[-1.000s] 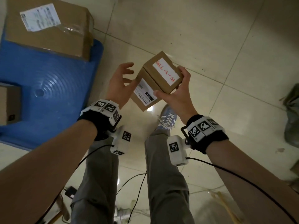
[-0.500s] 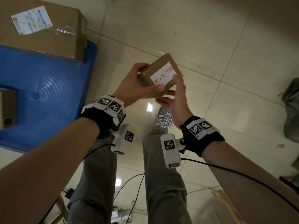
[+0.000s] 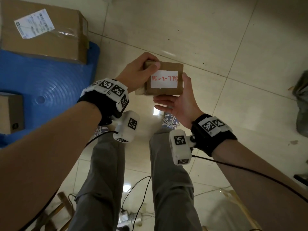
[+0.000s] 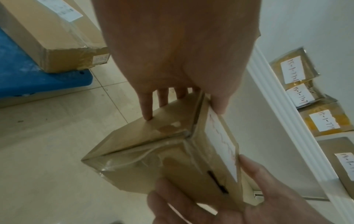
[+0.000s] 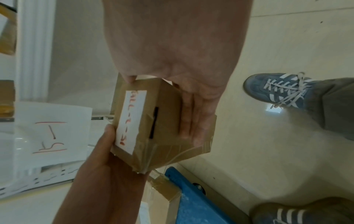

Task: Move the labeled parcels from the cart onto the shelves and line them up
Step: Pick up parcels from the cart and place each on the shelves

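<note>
I hold a small cardboard parcel [image 3: 164,90] [image 4: 153,151] [image 5: 164,106] above the tiled floor, its white label with red handwriting facing up. My left hand [image 3: 141,73] [image 4: 182,45] [image 5: 107,166] grips its left end, thumb on the label face and fingers on the far side. My right hand [image 3: 176,100] [image 5: 172,45] [image 4: 210,204] lies under the near side with straight fingers, thumb up against the right edge. The blue cart [image 3: 50,89] at the left carries a large labeled box [image 3: 43,30] and a smaller box [image 3: 10,112]. The left wrist view shows labeled parcels [image 4: 323,122] lined up on a shelf.
A white shelf upright [image 4: 283,98] stands close to the parcel. A white sign with red writing [image 5: 51,134] hangs on the shelving. Cables [image 3: 138,189] trail on the floor behind my legs. A dark bag [image 3: 301,105] lies at the right edge.
The parcel has turned from a tilted pose to label-up. My left hand, open beside it before, now grips its left end. My right hand has slid under it with flat fingers.
</note>
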The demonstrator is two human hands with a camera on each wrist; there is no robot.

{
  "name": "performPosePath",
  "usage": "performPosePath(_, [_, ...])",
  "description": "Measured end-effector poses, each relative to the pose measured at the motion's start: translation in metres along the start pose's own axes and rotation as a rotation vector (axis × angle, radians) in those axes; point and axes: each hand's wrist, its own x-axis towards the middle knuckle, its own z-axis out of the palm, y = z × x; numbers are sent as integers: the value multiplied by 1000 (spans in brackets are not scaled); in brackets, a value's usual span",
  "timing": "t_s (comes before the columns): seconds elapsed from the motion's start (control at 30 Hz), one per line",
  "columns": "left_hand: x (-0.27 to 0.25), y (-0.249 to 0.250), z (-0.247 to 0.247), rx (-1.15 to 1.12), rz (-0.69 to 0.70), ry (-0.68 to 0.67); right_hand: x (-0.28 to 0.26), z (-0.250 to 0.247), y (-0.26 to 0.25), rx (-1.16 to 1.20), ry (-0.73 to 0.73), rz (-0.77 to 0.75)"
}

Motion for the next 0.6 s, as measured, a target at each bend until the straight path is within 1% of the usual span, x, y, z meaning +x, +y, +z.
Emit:
performPosePath(0.17, [-10, 27, -9, 76, 109, -66, -22, 1, -20, 50, 28, 81])
performPosePath(0.27, [-20, 56, -15, 106, 179, -81, -43, 5, -40, 30, 55, 83])
performPosePath(0.33, [-24, 78, -20, 105, 209, -81, -60, 9, -54, 10, 60, 66])
performPosePath(0.5, [-42, 139, -34, 136, 312, -104, -120, 16, -87, 90, 102, -12])
performPosePath(0.6, [-59, 179, -44, 169, 328, -145, -162, 23, -99, 139, 98, -67])
